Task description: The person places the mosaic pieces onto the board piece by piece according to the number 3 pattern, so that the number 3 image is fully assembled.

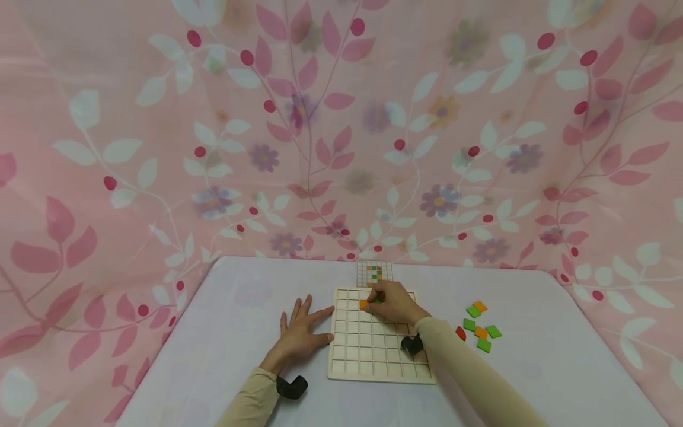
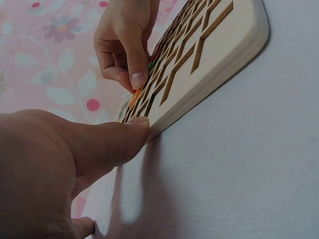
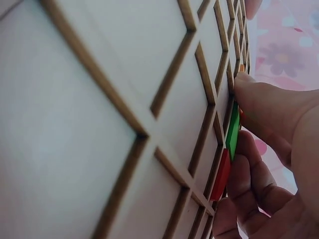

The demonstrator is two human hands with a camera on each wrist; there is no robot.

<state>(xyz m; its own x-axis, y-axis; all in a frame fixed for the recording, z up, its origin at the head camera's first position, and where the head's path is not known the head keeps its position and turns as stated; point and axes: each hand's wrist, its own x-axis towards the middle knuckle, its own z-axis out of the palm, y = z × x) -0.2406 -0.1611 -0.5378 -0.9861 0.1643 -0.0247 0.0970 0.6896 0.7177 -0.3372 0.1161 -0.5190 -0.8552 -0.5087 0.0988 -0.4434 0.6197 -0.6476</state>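
A pale wooden grid board (image 1: 352, 351) lies on the table in front of me. My left hand (image 1: 304, 333) is beside its left side, fingers spread, with the thumb touching the board's edge in the left wrist view. Over the far rows, my right hand (image 1: 393, 301) pinches an orange square tile (image 1: 363, 304) at a cell, thumb and forefinger close together. A green tile (image 3: 233, 127) and a red tile (image 3: 221, 177) sit in the grid beside it, partly hidden by the right hand in the head view.
A small pattern card (image 1: 365, 276) with coloured squares lies behind the board. To the right are loose green tiles (image 1: 484, 345), orange tiles (image 1: 481, 332) and a red rounded piece (image 1: 460, 333). A floral curtain (image 1: 341, 130) hangs behind the white table (image 1: 251, 308).
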